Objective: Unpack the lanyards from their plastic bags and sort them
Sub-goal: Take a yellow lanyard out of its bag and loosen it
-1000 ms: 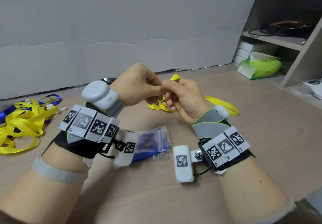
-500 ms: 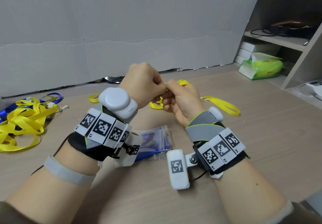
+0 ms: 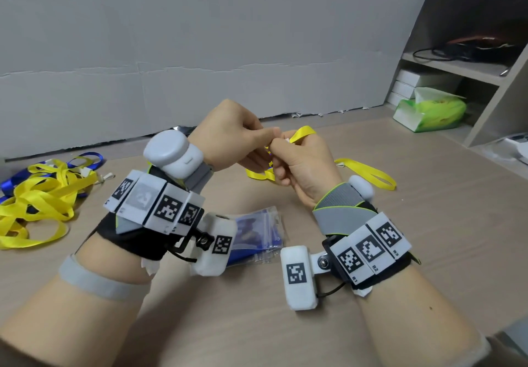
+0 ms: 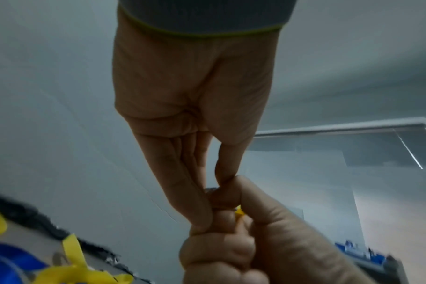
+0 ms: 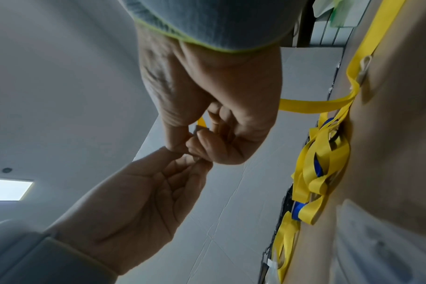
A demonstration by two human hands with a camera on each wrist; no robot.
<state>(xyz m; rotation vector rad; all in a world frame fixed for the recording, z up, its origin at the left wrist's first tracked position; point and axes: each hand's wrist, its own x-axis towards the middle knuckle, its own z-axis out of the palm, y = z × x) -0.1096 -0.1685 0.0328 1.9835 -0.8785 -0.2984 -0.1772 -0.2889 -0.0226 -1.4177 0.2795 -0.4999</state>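
Observation:
Over the middle of the table my left hand (image 3: 271, 135) and right hand (image 3: 281, 145) meet fingertip to fingertip on one yellow lanyard (image 3: 304, 132). The left thumb and fingers (image 4: 210, 189) pinch a small greyish part of it. My right hand (image 5: 195, 138) has its fingers curled round the strap (image 5: 202, 122), and a loop sticks up behind its knuckles. The rest of the strap trails on the table (image 3: 368, 171). Clear plastic bags with blue lanyards (image 3: 257, 232) lie under my wrists. At the left lies a pile of yellow and blue lanyards (image 3: 43, 192).
A grey board wall (image 3: 200, 52) stands behind the wooden table (image 3: 428, 238). A shelf unit at the right holds a green tissue pack (image 3: 431, 112), white boxes (image 3: 414, 80) and dark cables (image 3: 471, 49).
Both hands have kept their pinch on the yellow lanyard. They dipped slightly half a second ago and are back up, and the yellow loop stands above the right knuckles again.

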